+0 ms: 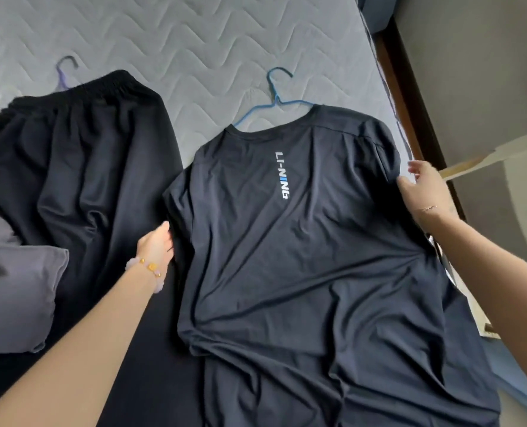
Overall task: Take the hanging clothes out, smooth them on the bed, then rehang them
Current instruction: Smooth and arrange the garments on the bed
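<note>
Dark T-shirt (302,257) on the bed (194,41), hem cut off at bottom. The left hand (157,243) has its fingers hidden under one sleeve; the right hand (425,192) touches the other, grip unclear.

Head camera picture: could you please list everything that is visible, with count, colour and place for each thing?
T-shirt: one, dark navy with white and blue lettering, spread flat on the right half of the bed.
Blue hanger: one, blue, inside the T-shirt's neck, hook on the mattress.
Black garment: one, black with an elastic waistband, lying to the left.
Purple hanger: one, purple, hook showing above the waistband.
Grey cushion: one, grey, lower left.
Mattress: one, light grey, quilted, under everything.
Board: one, beige, beside the bed at the right.
Bracelet: one, pale pink and gold beads, on the left wrist.
Left hand: holds the T-shirt's left sleeve edge, fingers hidden.
Right hand: pinches the right sleeve edge.
</note>
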Tool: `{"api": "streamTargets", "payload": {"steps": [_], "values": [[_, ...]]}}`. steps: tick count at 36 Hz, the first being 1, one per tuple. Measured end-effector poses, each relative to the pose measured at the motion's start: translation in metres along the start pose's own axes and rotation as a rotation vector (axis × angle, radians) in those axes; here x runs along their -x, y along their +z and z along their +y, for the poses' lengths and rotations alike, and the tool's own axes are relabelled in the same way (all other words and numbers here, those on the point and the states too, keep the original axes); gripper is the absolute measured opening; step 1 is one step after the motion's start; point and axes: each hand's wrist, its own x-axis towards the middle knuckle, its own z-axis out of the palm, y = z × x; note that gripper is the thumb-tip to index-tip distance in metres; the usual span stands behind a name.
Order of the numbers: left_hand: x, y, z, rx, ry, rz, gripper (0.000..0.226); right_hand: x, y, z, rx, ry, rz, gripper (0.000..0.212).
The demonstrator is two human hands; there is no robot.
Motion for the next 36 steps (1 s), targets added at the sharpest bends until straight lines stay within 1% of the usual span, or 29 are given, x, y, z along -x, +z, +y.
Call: {"api": "streamTargets", "payload": {"steps": [2, 4, 5, 8, 9, 12, 13, 14, 16, 17, 18, 19, 20, 22, 23, 25, 26, 27, 28, 30, 32, 35, 36], "values": [[-0.010, 0.003, 0.012, -0.002, -0.064, -0.051, 0.053, -0.012, 0.006, -0.008, 0.023, 0.009, -0.064, 0.042], [-0.021, -0.001, 0.020, 0.012, -0.066, -0.075, 0.038, -0.020, 0.011, -0.009, 0.061, 0.015, -0.079, 0.039], [-0.029, -0.005, 0.021, 0.025, -0.047, -0.072, 0.036, -0.023, 0.012, -0.008, 0.089, 0.021, -0.082, 0.039], [-0.041, -0.021, 0.020, 0.077, 0.021, -0.092, 0.054, -0.025, 0.012, -0.001, 0.142, 0.051, -0.091, 0.039], [-0.034, -0.023, 0.022, 0.105, 0.046, -0.107, 0.051, -0.025, 0.012, 0.000, 0.155, 0.053, -0.093, 0.037], [-0.003, -0.022, 0.034, 0.203, 0.115, -0.099, 0.018, -0.026, 0.010, 0.002, 0.172, 0.046, -0.098, 0.031], [-0.002, -0.025, 0.034, 0.214, 0.129, -0.100, 0.013, -0.027, 0.009, 0.002, 0.173, 0.045, -0.099, 0.031], [0.000, -0.031, 0.036, 0.216, 0.139, -0.108, 0.019, -0.027, 0.009, 0.002, 0.173, 0.049, -0.101, 0.030], [-0.003, -0.042, 0.041, 0.237, 0.140, -0.133, 0.056, -0.028, 0.010, 0.003, 0.174, 0.064, -0.111, 0.031], [-0.007, -0.049, 0.044, 0.255, 0.126, -0.142, 0.070, -0.028, 0.010, 0.003, 0.176, 0.074, -0.114, 0.031], [-0.007, -0.052, 0.046, 0.257, 0.114, -0.170, 0.075, -0.027, 0.011, 0.003, 0.180, 0.080, -0.114, 0.032], [-0.008, -0.051, 0.047, 0.256, 0.096, -0.208, 0.074, -0.027, 0.011, 0.002, 0.184, 0.081, -0.111, 0.033], [-0.006, -0.047, 0.048, 0.243, 0.087, -0.230, 0.067, -0.026, 0.012, 0.002, 0.186, 0.078, -0.106, 0.033], [-0.003, -0.037, 0.050, 0.197, 0.129, -0.224, 0.038, -0.025, 0.012, 0.001, 0.192, 0.074, -0.101, 0.033], [-0.005, -0.033, 0.051, 0.180, 0.149, -0.211, 0.029, -0.025, 0.012, 0.001, 0.192, 0.071, -0.102, 0.033], [-0.003, -0.031, 0.056, 0.161, 0.190, -0.195, 0.035, -0.027, 0.011, 0.001, 0.188, 0.069, -0.109, 0.032], [-0.001, -0.034, 0.059, 0.126, 0.214, -0.181, 0.029, -0.028, 0.010, 0.001, 0.190, 0.073, -0.113, 0.032], [-0.001, -0.037, 0.061, 0.099, 0.227, -0.161, 0.013, -0.029, 0.009, 0.001, 0.196, 0.077, -0.115, 0.032], [0.000, -0.042, 0.063, 0.049, 0.256, -0.131, 0.009, -0.030, 0.009, 0.001, 0.201, 0.079, -0.117, 0.032], [-0.003, -0.055, 0.065, 0.005, 0.279, -0.099, 0.016, -0.031, 0.008, 0.001, 0.212, 0.075, -0.111, 0.031], [-0.001, -0.066, 0.068, -0.005, 0.258, -0.113, 0.021, -0.031, 0.009, 0.003, 0.226, 0.075, -0.103, 0.029], [-0.003, -0.082, 0.071, 0.004, 0.218, -0.137, 0.038, -0.027, 0.008, 0.004, 0.239, 0.083, -0.100, 0.032], [-0.002, -0.086, 0.072, -0.001, 0.228, -0.133, 0.039, -0.026, 0.007, 0.003, 0.245, 0.081, -0.096, 0.033]]}}
